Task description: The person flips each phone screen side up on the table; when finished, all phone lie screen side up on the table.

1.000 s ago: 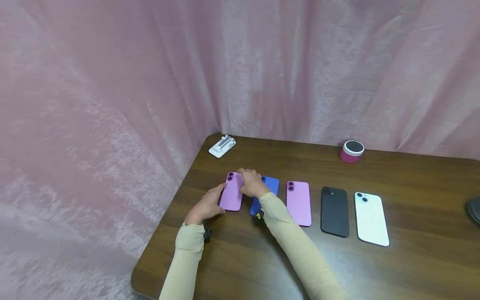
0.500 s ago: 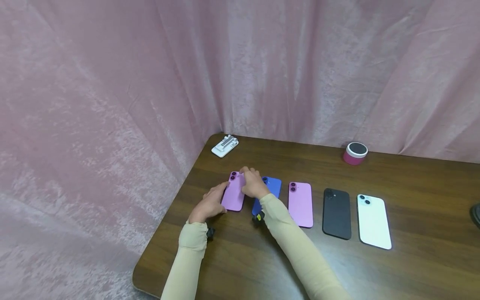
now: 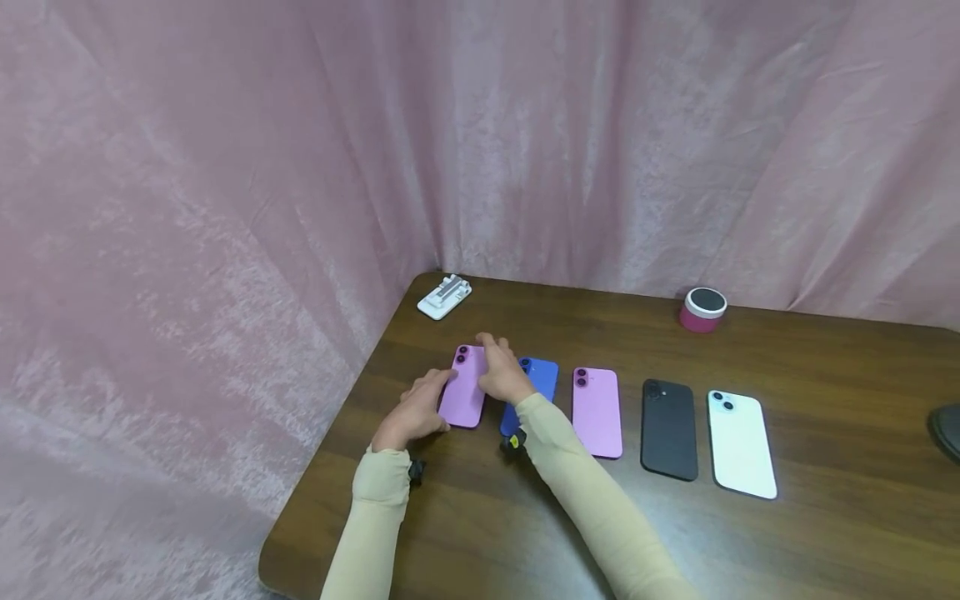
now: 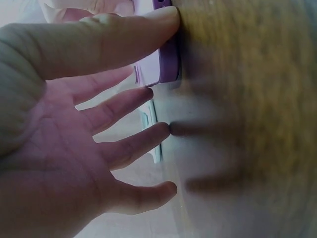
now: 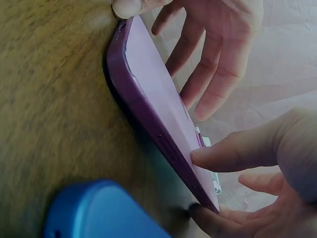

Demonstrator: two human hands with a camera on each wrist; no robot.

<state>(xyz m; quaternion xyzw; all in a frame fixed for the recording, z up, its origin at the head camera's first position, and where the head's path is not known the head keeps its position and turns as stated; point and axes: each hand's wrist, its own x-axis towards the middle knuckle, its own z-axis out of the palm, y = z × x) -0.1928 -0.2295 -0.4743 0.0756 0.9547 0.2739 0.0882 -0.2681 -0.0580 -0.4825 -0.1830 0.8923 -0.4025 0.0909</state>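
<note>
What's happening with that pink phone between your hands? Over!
Left hand: touching near end of pink phone. Right hand: at its camera end. Phone: back up, between both hands. Blue phone: close beside, apart, might get bumped.

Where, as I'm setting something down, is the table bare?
Bare: from the white phone rightward to the dark object; along the back, between white stand and pink cylinder. Crowded: around the left hand, right hand, leftmost purple phone and blue phone.
</note>
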